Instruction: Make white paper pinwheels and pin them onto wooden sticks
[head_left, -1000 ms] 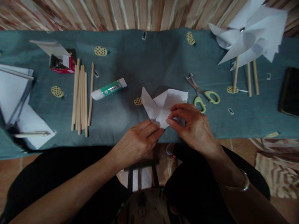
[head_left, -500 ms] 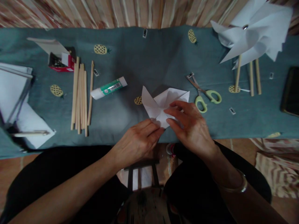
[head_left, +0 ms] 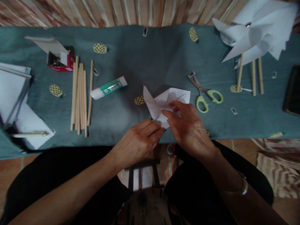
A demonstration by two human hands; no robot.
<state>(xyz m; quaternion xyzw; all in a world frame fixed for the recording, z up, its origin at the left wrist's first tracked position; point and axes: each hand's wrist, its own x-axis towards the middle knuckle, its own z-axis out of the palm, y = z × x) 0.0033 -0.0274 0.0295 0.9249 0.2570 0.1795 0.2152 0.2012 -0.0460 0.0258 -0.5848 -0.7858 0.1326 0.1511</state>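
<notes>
A white paper pinwheel (head_left: pixel 174 94), its flaps folded in toward the middle, lies at the front edge of the cloth-covered table. My left hand (head_left: pixel 140 137) pinches its near corner between thumb and fingers. With curled fingers, my right hand (head_left: pixel 187 126) holds flaps down at the centre and covers the right part of the paper. One flap stands up on the left side. Just right of the paper rest scissors (head_left: pixel 201 90) with green handles, blades slightly apart. A capped glue stick (head_left: pixel 110 87) with a green label lies to the left.
Several wooden sticks (head_left: pixel 81 97) lie left of the glue stick, beside an open red box (head_left: pixel 61 64) of small metallic pieces. White paper sheets (head_left: pixel 11 87) are at far left. White pinwheels on sticks (head_left: pixel 257 34) occupy the back right, near a dark phone-like object (head_left: pixel 292 90).
My right hand's fingers have slid slightly left over the pinwheel's centre. The left hand keeps its pinch on the near corner. The view has shifted slightly.
</notes>
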